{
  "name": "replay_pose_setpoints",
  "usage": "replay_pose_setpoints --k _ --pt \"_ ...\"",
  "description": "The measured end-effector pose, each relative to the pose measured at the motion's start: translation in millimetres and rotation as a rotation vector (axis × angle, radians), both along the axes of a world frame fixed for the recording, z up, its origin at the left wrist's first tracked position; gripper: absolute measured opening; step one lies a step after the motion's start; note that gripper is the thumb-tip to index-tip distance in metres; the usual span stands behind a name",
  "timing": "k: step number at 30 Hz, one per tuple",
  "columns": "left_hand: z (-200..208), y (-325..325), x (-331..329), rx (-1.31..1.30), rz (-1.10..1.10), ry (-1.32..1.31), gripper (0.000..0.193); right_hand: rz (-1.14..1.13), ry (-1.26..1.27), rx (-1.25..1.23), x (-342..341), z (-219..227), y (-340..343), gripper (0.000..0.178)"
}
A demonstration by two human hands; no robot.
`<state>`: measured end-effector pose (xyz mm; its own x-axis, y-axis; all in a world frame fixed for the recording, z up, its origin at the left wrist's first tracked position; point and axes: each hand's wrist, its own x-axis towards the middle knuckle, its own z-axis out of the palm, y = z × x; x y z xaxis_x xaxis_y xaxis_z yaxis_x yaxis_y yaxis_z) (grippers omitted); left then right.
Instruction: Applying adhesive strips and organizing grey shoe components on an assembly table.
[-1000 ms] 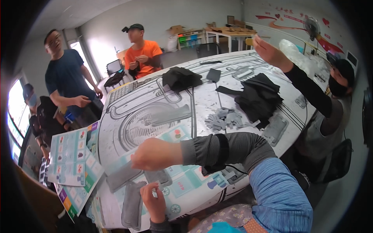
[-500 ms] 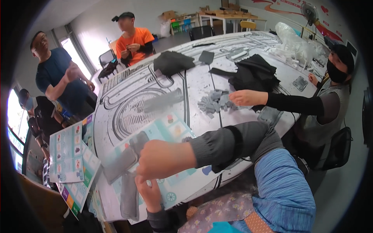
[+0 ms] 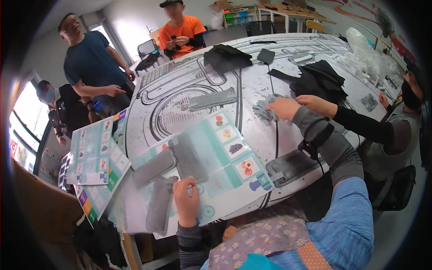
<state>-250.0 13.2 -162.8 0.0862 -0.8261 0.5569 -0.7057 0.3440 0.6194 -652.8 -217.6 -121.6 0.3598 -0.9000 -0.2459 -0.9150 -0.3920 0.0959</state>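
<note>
My left hand (image 3: 186,202) is closed, thumb against curled fingers, by the near end of a long dark grey padded piece (image 3: 188,157). Whatever it may pinch is too small to make out. Two more grey padded pieces lie beside it, one slanted (image 3: 155,167) and one lengthwise (image 3: 159,208), all on a printed picture sheet (image 3: 216,135). Stretched far forward, my right hand (image 3: 284,109) has its fingertips at a pile of small grey strips (image 3: 263,110); the tips blur into the strips. A co-worker's hand (image 3: 317,105) is right beside it.
A dark grey padded piece (image 3: 292,167) lies below my right forearm, another grey one (image 3: 212,99) beyond the sheet. Black fabric (image 3: 321,81) is heaped past the strips. More printed sheets (image 3: 92,150) overhang the left edge. Other people are around the table.
My right hand has left my left hand and swung forward and right to the strips. The slanted grey pieces beneath now show. The whole view has shifted.
</note>
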Motion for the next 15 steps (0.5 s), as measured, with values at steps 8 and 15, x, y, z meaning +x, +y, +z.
replay_pose_setpoints --k 8,15 --pt "-4.4 0.4 -0.7 -0.025 0.005 -0.010 0.014 0.072 0.028 -0.444 2.7 -13.4 15.3 0.018" --pt "-9.3 2.9 3.1 -0.014 0.058 0.108 0.019 0.082 -0.332 -0.334 23.9 35.0 50.1 0.014"
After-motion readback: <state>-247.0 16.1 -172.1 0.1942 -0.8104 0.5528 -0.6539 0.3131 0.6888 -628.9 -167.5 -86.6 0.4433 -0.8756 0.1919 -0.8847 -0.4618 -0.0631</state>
